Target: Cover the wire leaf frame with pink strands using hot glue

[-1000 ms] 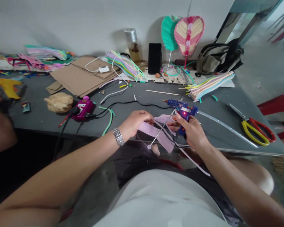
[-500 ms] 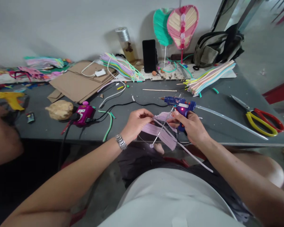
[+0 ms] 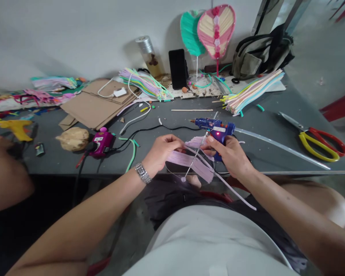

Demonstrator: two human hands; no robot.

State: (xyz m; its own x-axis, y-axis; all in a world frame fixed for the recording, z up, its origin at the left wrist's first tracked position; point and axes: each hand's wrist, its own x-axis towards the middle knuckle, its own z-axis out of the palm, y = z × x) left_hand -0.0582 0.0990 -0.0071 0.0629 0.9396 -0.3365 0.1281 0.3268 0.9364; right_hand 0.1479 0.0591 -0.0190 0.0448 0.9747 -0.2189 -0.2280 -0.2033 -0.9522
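My left hand (image 3: pixel 167 150) pinches a lilac pipe cleaner (image 3: pixel 227 187) near one end; the loose end trails down to the right. It crosses a lilac panel of joined pipe cleaners (image 3: pixel 199 170) on a thin wire frame with a pale stem (image 3: pixel 191 165). My right hand (image 3: pixel 230 153) is closed around the handle of a blue hot glue gun (image 3: pixel 215 128), its thumb and fingertips at the top of the stem. The gun's red light is lit, its nozzle points left, and a clear glue stick (image 3: pixel 281 146) sticks out behind. The fingers partly hide the handle.
Scissors (image 3: pixel 316 140) lie at the right, below a pipe cleaner bundle (image 3: pixel 251 92). A magenta power adapter (image 3: pixel 102 142) and cable are on the left, near cardboard sheets (image 3: pixel 93 101). Beyond sits another person's arm (image 3: pixel 7 174), by a yellow glue gun (image 3: pixel 17 128). A phone (image 3: pixel 177 69) stands behind.
The view has shifted slightly. Both hands keep nearly the same hold on the lilac piece and the glue gun, with no clear change between them.
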